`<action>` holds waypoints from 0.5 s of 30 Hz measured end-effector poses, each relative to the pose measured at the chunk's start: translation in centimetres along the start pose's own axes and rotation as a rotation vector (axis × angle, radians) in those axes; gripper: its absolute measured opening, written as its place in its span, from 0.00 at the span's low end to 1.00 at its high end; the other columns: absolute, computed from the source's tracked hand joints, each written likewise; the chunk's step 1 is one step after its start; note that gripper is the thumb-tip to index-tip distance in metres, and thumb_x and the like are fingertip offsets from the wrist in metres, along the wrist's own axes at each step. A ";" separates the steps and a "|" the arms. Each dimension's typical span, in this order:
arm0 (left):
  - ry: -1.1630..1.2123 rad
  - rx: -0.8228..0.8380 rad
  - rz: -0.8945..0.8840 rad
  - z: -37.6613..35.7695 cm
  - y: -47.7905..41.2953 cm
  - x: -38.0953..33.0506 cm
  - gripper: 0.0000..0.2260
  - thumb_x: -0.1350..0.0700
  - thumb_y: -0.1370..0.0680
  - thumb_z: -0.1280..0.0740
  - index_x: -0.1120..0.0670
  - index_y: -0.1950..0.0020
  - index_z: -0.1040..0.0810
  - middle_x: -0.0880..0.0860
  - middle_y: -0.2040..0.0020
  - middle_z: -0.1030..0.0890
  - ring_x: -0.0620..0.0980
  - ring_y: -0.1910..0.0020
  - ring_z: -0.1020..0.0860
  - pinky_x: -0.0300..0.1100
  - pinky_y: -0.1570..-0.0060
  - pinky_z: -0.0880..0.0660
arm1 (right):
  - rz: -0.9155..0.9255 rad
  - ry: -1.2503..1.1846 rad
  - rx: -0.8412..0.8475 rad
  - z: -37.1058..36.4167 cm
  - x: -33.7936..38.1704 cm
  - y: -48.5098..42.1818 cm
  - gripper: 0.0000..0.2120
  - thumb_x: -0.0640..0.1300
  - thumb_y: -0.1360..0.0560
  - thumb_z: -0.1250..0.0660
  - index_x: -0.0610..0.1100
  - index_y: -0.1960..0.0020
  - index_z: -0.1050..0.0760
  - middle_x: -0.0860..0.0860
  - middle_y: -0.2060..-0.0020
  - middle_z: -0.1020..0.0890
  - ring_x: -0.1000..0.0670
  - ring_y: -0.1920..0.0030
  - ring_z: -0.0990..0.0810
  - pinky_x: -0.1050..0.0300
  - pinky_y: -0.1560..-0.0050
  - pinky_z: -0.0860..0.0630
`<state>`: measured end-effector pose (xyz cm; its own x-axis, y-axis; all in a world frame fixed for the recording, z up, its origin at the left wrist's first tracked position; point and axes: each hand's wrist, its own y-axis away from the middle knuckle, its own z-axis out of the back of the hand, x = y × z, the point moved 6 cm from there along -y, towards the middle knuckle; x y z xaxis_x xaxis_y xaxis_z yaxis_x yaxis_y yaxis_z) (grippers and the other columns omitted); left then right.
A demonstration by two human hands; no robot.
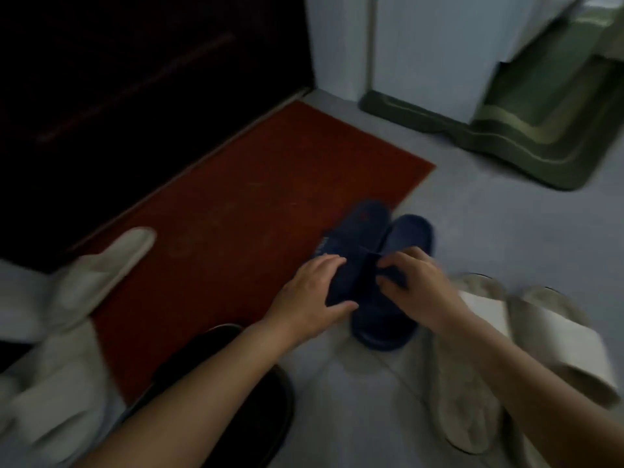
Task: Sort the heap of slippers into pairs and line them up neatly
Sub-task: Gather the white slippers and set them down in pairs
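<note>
Two dark blue slippers lie side by side at the edge of the red mat, toes pointing away from me. My left hand (314,292) grips the left blue slipper (358,238) across its strap. My right hand (415,285) pinches the strap of the right blue slipper (405,238). A pair of beige slippers (553,336) lies to the right, partly under my right forearm. Pale cream slippers (101,265) lie at the left, blurred. A black slipper (256,417) sits under my left forearm.
The red doormat (236,204) lies before a dark door (135,79). A green rug (540,130) stretches along the far right beside a white cabinet (422,45). The floor is pale grey tile.
</note>
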<state>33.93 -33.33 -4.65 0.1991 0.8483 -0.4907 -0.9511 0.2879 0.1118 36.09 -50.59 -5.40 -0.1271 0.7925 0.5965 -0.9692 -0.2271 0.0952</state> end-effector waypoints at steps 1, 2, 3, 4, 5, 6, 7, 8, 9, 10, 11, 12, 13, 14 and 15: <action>-0.025 -0.035 0.055 2.0 1.7 2.6 0.33 0.42 0.27 0.32 0.50 0.26 0.39 0.49 0.26 0.37 0.46 0.26 0.41 0.41 0.29 0.41 | 0.044 -0.020 0.044 -1.4 2.3 -0.4 0.14 0.50 0.26 0.33 0.51 0.41 0.25 0.50 0.45 0.26 0.47 0.45 0.25 0.55 0.46 0.30; -0.045 -0.064 0.121 4.0 3.7 5.2 0.33 0.41 0.27 0.33 0.50 0.26 0.39 0.49 0.26 0.37 0.47 0.26 0.41 0.40 0.30 0.42 | 0.089 -0.038 0.096 -2.9 4.7 -0.8 0.13 0.50 0.25 0.34 0.52 0.41 0.25 0.51 0.47 0.26 0.49 0.48 0.25 0.58 0.49 0.30; -0.060 -0.087 0.191 5.9 5.9 7.8 0.33 0.40 0.27 0.33 0.49 0.26 0.40 0.48 0.26 0.37 0.47 0.26 0.41 0.40 0.30 0.42 | 0.137 -0.048 0.158 -4.6 7.2 -1.1 0.13 0.51 0.25 0.34 0.52 0.41 0.25 0.53 0.49 0.27 0.52 0.52 0.25 0.61 0.53 0.30; -0.075 -0.100 0.260 7.7 8.2 10.4 0.34 0.40 0.27 0.33 0.49 0.26 0.41 0.48 0.25 0.38 0.47 0.26 0.41 0.41 0.30 0.42 | 0.185 -0.049 0.227 -6.5 9.8 -1.3 0.13 0.52 0.25 0.34 0.53 0.41 0.25 0.54 0.50 0.27 0.54 0.54 0.25 0.64 0.56 0.31; -0.093 -0.105 0.324 9.3 10.5 12.7 0.34 0.39 0.27 0.33 0.48 0.26 0.42 0.48 0.25 0.39 0.47 0.26 0.41 0.41 0.30 0.42 | 0.234 -0.040 0.300 -8.3 12.4 -1.4 0.14 0.53 0.25 0.35 0.54 0.41 0.26 0.56 0.51 0.28 0.57 0.54 0.25 0.67 0.59 0.32; -0.114 -0.108 0.380 10.7 12.9 14.8 0.35 0.39 0.27 0.34 0.49 0.25 0.42 0.48 0.25 0.40 0.47 0.26 0.42 0.42 0.29 0.41 | 0.285 -0.024 0.371 -10.1 15.0 -1.4 0.14 0.54 0.26 0.35 0.56 0.40 0.27 0.57 0.51 0.28 0.59 0.54 0.26 0.69 0.60 0.33; -0.137 -0.115 0.429 12.1 15.4 16.7 0.35 0.39 0.27 0.33 0.49 0.25 0.42 0.49 0.25 0.39 0.48 0.26 0.41 0.42 0.29 0.40 | 0.338 0.000 0.437 -11.8 17.7 -1.3 0.15 0.55 0.26 0.35 0.57 0.40 0.28 0.59 0.51 0.30 0.60 0.53 0.27 0.70 0.60 0.33; -0.160 -0.121 0.471 13.4 17.8 18.4 0.35 0.40 0.27 0.33 0.50 0.25 0.42 0.50 0.25 0.39 0.48 0.27 0.40 0.43 0.29 0.40 | 0.393 0.031 0.496 -13.3 20.3 -1.2 0.15 0.56 0.26 0.35 0.58 0.40 0.29 0.60 0.50 0.31 0.60 0.52 0.27 0.69 0.58 0.32; -0.180 -0.123 0.507 14.5 20.2 20.0 0.35 0.40 0.27 0.33 0.50 0.25 0.42 0.50 0.25 0.39 0.49 0.27 0.40 0.43 0.29 0.40 | 0.448 0.069 0.549 -14.7 22.8 -1.1 0.16 0.57 0.26 0.35 0.58 0.39 0.30 0.59 0.49 0.31 0.59 0.51 0.27 0.67 0.55 0.31; -0.198 -0.123 0.540 15.4 22.6 21.4 0.35 0.41 0.27 0.33 0.51 0.25 0.42 0.51 0.26 0.38 0.49 0.27 0.40 0.43 0.29 0.40 | 0.501 0.115 0.594 -16.0 25.1 -1.0 0.17 0.57 0.26 0.36 0.58 0.39 0.31 0.58 0.48 0.31 0.58 0.50 0.27 0.65 0.53 0.31; -0.213 -0.122 0.572 16.2 24.9 22.7 0.35 0.41 0.27 0.33 0.51 0.25 0.42 0.51 0.26 0.39 0.49 0.27 0.40 0.43 0.29 0.41 | 0.548 0.161 0.626 -17.1 27.5 -1.0 0.17 0.57 0.26 0.36 0.58 0.38 0.31 0.57 0.47 0.31 0.57 0.49 0.27 0.64 0.51 0.31; -0.218 -0.125 0.606 16.9 27.1 24.0 0.35 0.41 0.27 0.33 0.51 0.25 0.43 0.51 0.25 0.39 0.50 0.27 0.41 0.44 0.29 0.41 | 0.584 0.200 0.644 -18.1 29.7 -0.9 0.18 0.57 0.26 0.35 0.56 0.38 0.30 0.55 0.47 0.30 0.56 0.49 0.27 0.63 0.50 0.31; -0.212 -0.133 0.640 17.5 29.2 25.2 0.35 0.42 0.27 0.33 0.51 0.25 0.43 0.51 0.25 0.39 0.50 0.27 0.41 0.45 0.30 0.40 | 0.608 0.234 0.653 -19.1 31.7 -0.9 0.19 0.57 0.27 0.34 0.55 0.38 0.30 0.54 0.47 0.30 0.56 0.50 0.28 0.63 0.49 0.32; -0.195 -0.146 0.671 18.0 31.1 26.3 0.35 0.42 0.27 0.33 0.51 0.25 0.43 0.51 0.25 0.39 0.50 0.27 0.41 0.45 0.30 0.40 | 0.623 0.268 0.657 -20.1 33.6 -1.0 0.19 0.57 0.27 0.34 0.54 0.38 0.29 0.53 0.47 0.30 0.55 0.50 0.28 0.63 0.48 0.32; -0.172 -0.161 0.697 18.4 32.8 27.5 0.35 0.42 0.27 0.33 0.51 0.25 0.43 0.52 0.26 0.39 0.51 0.27 0.40 0.45 0.30 0.39 | 0.632 0.306 0.661 -21.0 35.3 -0.9 0.19 0.57 0.27 0.34 0.54 0.38 0.29 0.53 0.48 0.31 0.55 0.49 0.28 0.62 0.47 0.31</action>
<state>12.57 7.61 1.42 -0.4431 0.8719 -0.2085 -0.8906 -0.4017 0.2133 28.07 -10.50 -1.19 -0.7247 0.5064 0.4673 -0.3999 -0.8614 0.3132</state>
